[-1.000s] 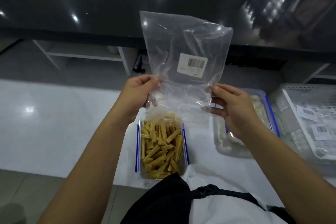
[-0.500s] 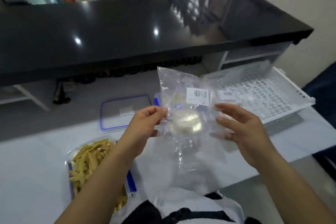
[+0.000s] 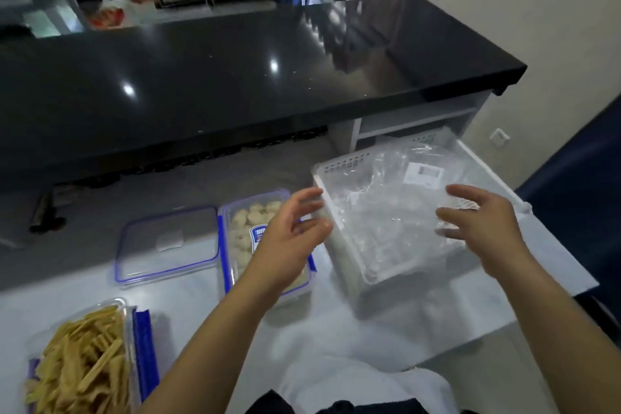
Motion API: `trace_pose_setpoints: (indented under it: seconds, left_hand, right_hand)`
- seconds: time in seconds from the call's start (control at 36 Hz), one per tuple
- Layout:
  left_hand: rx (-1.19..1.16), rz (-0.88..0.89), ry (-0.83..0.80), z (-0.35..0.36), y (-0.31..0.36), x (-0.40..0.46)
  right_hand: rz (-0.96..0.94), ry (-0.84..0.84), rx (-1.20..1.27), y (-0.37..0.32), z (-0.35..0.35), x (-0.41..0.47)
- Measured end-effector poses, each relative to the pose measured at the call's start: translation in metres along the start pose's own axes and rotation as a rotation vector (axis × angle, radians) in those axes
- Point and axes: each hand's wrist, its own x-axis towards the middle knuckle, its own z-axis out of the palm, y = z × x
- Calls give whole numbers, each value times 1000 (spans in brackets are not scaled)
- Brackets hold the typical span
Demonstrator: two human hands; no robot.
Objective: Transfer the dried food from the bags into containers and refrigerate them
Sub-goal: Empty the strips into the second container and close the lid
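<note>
An empty clear bag with a barcode label lies in the white perforated basket at the right. My left hand hovers open at the basket's left rim, fingers spread. Over the basket's right side, my right hand is open too, just off the bag. A clear container of yellow dried sticks stands uncovered at the bottom left. A second blue-clipped container of pale pieces sits under my left wrist.
A blue-rimmed lid lies flat left of the pale-food container. A black glossy counter overhangs the back of the white worktop. The worktop's edge runs close on the right, by a dark blue surface.
Both hands held the empty bag up a second ago. The view swung right, the bag dropped into the white basket, and both hands have let go of it.
</note>
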Motion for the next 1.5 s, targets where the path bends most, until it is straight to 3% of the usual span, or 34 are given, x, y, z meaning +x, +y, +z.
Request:
trace_pose_setpoints:
  seconds: [0.11, 0.19, 0.25, 0.28, 0.31, 0.36, 0.44, 0.53, 0.61, 0.75, 0.94, 1.08, 1.25, 1.39, 1.5]
  left_hand:
    - [46, -57, 92, 3, -21, -9]
    - [89, -95, 184, 2, -32, -21]
    - [84, -121, 248, 2, -37, -29]
    - [76, -137, 285, 2, -39, -34]
    - [66, -151, 323, 3, -41, -39]
    - [47, -180, 397, 4, -46, -50]
    - [19, -240, 476, 6, -51, -67]
    - [12, -282, 555, 7, -55, -83]
    - [-4, -265, 622, 5, -54, -99]
    - [-20, -224, 746, -4, -50, -122]
    - [-17, -159, 882, -40, -38, -150]
    - [-47, -148, 985, -81, -36, -173]
    - [41, -148, 1046, -159, -66, -210]
    - [107, -363, 928, -223, -106, -243]
    - [-107, -450, 751, -254, -132, -259]
  right_hand:
    - [41, -55, -230, 13, -20, 67]
    - [29, -116, -695, 11, -23, 98]
    - [-154, -124, -1157, 11, -17, 104]
    - [-301, -121, -1274, 11, -12, 104]
    - [-410, -153, -1292, 11, -6, 104]
    - [-450, -275, -1224, 7, 7, 104]
    - [-284, -464, -1187, 11, 27, 116]
    - [-183, -626, -1310, 30, 39, 127]
    - [-197, -663, -1406, 51, 40, 131]
    - [-261, -648, -1368, 39, 30, 131]
    - [-608, -481, -858, -29, 51, 65]
    - [-826, -741, -610, -33, 119, -34]
    - [-990, -977, -847, -11, 241, -121]
    - [-974, -893, -1218, 4, 351, -137]
    - [-929, -788, -1443, 23, 400, -134]
